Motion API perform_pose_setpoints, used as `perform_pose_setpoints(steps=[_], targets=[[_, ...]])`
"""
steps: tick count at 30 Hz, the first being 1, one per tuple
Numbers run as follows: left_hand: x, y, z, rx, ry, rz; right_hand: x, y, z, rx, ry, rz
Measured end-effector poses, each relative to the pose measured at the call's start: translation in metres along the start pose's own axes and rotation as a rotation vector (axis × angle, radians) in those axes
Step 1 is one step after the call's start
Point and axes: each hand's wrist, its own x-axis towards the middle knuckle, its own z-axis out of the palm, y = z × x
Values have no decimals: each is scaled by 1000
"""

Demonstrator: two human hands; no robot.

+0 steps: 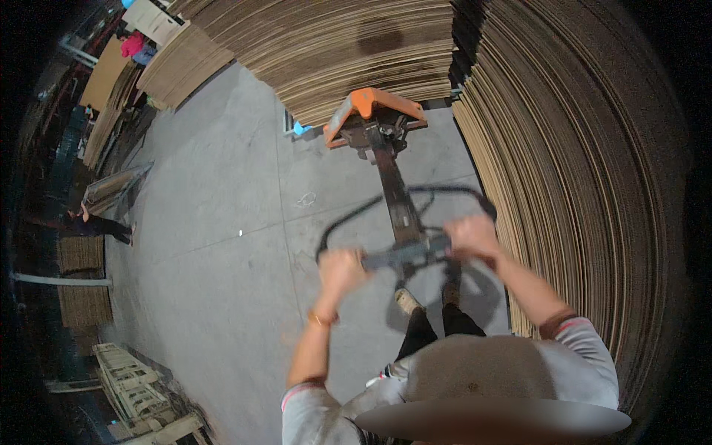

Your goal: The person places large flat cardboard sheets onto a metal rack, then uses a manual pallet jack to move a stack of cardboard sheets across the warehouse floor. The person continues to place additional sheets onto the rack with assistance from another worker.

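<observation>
The left hand (343, 271) has its fingers wrapped round the left end of the dark handle (389, 257). Ahead, between both hands' fingers, the orange pallet jack (366, 104) meets a cardboard stack (348, 44). The right hand (473, 237) grips the other end; swinging right could pinch its fingers against the cardboard pile (556, 163). No container shows nearby.

One pallet jack (395, 185) and two shoes (409, 301) show
</observation>
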Motion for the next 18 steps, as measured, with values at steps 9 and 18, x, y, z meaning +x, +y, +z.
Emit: perform_pose_setpoints(steps=[9,18], targets=[[-40,22,89,-39,-326,-68,-28,12,129,60,-79,-253],[4,6,-21,49,51,-38,9,-5,-27,-33,-55,-4]])
